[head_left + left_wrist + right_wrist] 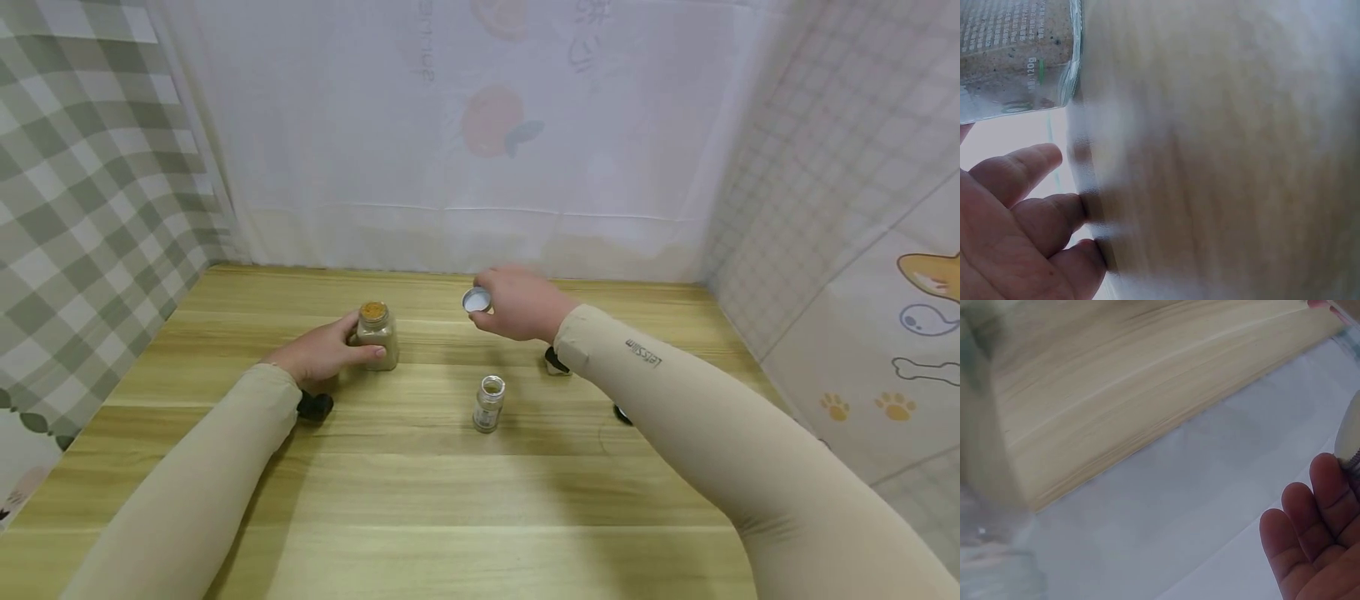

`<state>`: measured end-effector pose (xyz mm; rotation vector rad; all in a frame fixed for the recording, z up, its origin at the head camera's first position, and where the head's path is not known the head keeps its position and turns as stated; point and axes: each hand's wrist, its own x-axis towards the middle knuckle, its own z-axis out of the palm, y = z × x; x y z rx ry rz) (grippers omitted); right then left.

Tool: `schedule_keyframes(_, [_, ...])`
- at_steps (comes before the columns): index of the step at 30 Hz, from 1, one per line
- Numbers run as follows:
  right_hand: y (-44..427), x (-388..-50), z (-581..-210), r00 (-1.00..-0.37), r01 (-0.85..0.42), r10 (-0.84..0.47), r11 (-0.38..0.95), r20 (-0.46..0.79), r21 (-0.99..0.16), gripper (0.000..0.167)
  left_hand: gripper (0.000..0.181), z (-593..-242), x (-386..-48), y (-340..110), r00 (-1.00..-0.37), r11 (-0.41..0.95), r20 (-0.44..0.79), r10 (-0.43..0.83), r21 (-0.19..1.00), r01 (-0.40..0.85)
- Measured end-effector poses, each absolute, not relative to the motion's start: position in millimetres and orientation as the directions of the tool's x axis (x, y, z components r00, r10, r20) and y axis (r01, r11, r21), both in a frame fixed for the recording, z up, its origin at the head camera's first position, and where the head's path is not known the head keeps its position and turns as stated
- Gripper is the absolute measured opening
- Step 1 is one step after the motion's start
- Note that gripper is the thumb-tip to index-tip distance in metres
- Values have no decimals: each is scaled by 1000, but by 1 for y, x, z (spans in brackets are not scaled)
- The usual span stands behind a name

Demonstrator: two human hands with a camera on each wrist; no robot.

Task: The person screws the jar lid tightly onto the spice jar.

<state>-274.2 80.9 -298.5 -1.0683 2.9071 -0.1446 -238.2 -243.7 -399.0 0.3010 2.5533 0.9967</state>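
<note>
My left hand (321, 350) holds a squarish clear spice jar (381, 340) upright on the table, thumb across its near side. Orange-yellow powder shows at its uncovered mouth; in the left wrist view the jar (1016, 59) carries printed writing and greyish-brown contents. Raised above the table, my right hand (531, 302) pinches a round lid (477, 301) by its rim, its white inside turned towards me. Only the lid's edge (1349, 434) appears in the right wrist view. A smaller glass jar (487, 408), uncapped, stands between the hands, nearer to me.
A small black-topped object (557, 362) sits partly behind the right sleeve. Another dark round thing (622, 414) peeks out beside that forearm. The wooden table (420, 517) ends at a white curtain (360, 167) at the back, with patterned cloth at both sides.
</note>
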Motion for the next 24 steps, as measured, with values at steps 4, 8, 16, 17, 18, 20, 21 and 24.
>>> schedule_keyframes(4, [70, -276, -297, -748, -660, -664, 746, -14, -91, 32, 99, -398, -238, -245, -903, 727, -284, 324, 685, 46])
schedule_keyframes(8, [60, -278, -297, -729, -680, -684, 729, -27, -80, 30, 97, -397, -238, -246, -901, 734, -282, 328, 676, 56])
schedule_keyframes(16, [40, -278, -297, -710, -701, -702, 712, -56, -48, 34, 87, -396, -239, -246, -903, 733, -278, 328, 678, 58])
schedule_keyframes(17, [38, -279, -297, -707, -704, -705, 709, -60, -42, 35, 87, -396, -239, -245, -902, 731, -280, 329, 680, 56])
schedule_keyframes(18, [36, -279, -297, -703, -707, -708, 706, -64, -36, 35, 87, -396, -239, -245, -900, 729, -282, 332, 682, 55])
schedule_keyframes(20, [32, -279, -297, -700, -710, -710, 703, -77, -30, 37, 89, -396, -239, -245, -898, 724, -286, 336, 688, 52])
schedule_keyframes(21, [29, -279, -297, -700, -710, -709, 704, -84, -29, 37, 90, -396, -239, -245, -897, 724, -287, 336, 688, 51])
schedule_keyframes(24, [23, -279, -298, -694, -714, -713, 700, -105, -34, 38, 91, -396, -239, -245, -895, 724, -291, 339, 688, 51])
